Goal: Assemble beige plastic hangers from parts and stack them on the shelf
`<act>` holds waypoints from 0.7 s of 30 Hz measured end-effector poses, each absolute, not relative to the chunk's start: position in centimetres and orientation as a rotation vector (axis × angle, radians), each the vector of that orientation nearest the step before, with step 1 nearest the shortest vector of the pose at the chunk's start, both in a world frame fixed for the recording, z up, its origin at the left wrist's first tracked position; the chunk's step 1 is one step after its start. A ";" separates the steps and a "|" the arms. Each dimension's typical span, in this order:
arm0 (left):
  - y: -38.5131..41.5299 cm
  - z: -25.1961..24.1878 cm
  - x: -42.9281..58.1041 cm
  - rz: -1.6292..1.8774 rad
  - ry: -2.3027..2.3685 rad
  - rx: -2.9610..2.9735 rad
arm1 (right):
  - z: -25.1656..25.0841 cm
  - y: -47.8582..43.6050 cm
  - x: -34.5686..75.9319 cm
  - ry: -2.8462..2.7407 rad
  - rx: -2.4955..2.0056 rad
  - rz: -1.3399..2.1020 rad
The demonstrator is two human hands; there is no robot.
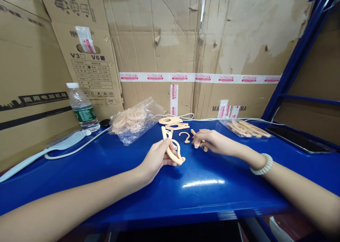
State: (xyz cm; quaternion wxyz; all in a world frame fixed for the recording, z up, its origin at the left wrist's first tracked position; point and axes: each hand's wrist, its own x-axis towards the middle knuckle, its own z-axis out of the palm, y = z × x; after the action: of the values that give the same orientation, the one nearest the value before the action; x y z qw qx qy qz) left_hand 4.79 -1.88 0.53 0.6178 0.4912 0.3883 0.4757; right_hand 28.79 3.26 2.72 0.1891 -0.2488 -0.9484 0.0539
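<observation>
My left hand (pixel 156 158) is closed around a beige curved plastic piece (pixel 172 148), held upright above the blue table (pixel 106 171). My right hand (pixel 212 141), with a white bead bracelet at the wrist, rests on the table with its fingers pinching a small beige stick-like part (pixel 199 142). A loose beige hook (pixel 186 137) lies between the two hands. A few more beige pieces (pixel 172 123) sit just behind them.
A clear bag of beige rings (pixel 131 121) lies at centre left, another bag of beige sticks (pixel 248 128) at right. A water bottle (pixel 83 109), white comb (pixel 65 141) and white cable are at left, a dark tablet (pixel 297 137) at right. Cardboard boxes wall the back.
</observation>
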 end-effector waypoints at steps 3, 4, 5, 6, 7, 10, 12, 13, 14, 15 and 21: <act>-1.9 0.5 4.8 1.090 0.885 1.119 | 2.5 3.4 28.8 -2.700 -0.741 0.253; -1.9 0.5 4.8 1.089 0.887 1.115 | 2.5 3.4 28.9 -2.699 -0.747 0.275; -1.9 0.5 4.9 1.087 0.892 1.111 | 2.6 3.4 29.0 -2.695 -0.749 0.288; -1.9 0.5 4.9 1.087 0.898 1.107 | 2.7 3.4 29.1 -2.694 -0.749 0.293; -1.9 0.6 4.9 1.085 0.904 1.103 | 2.7 3.4 29.2 -2.696 -0.747 0.289; -2.0 0.8 5.0 1.079 0.917 1.104 | 2.9 3.6 29.5 -2.729 -0.749 0.273; -2.0 0.9 5.0 1.075 0.924 1.110 | 2.9 3.7 29.7 -2.745 -0.750 0.298; -2.0 1.0 5.0 1.072 0.926 1.113 | 3.0 3.8 29.8 -2.747 -0.745 0.315; -2.0 1.0 5.0 1.070 0.927 1.115 | 3.0 3.8 29.8 -2.748 -0.738 0.330; -2.0 1.0 5.0 1.069 0.928 1.116 | 3.1 3.8 29.9 -2.746 -0.734 0.337; -2.0 0.8 5.0 1.071 0.907 1.107 | 3.8 3.0 29.8 -2.757 -0.827 0.279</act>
State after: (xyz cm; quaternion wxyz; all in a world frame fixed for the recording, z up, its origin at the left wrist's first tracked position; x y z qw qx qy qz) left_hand 4.97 -2.03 0.79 0.6266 0.4825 0.3956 0.4669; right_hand 29.75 3.02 3.77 0.1245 -0.2838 -0.9459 0.0958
